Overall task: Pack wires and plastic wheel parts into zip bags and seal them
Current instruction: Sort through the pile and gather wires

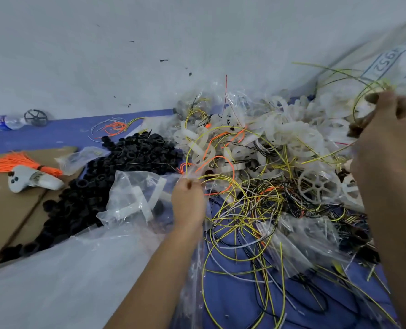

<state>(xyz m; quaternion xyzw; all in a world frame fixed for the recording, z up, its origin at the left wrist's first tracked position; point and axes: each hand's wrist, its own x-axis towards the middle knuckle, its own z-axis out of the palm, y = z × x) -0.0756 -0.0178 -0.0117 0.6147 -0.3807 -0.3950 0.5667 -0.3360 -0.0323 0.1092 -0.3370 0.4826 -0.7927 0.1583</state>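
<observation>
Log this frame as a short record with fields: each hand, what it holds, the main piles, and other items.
left hand: pinches the edge of a clear zip bag hanging below it
right hand: raised, grips a yellow wire loop
centre: tangled wires on blue surface
behind: white plastic wheels
left: black rings, orange wire bundle on cardboard
far left: water bottle

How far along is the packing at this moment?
Done: one clear bag beside the black parts already holds white pieces; whether it is sealed is unclear. In hand: the right hand lifts a yellow wire loop, while the left hand pinches wires. Left: the tangled wire heap and white wheels remain loose.
</observation>
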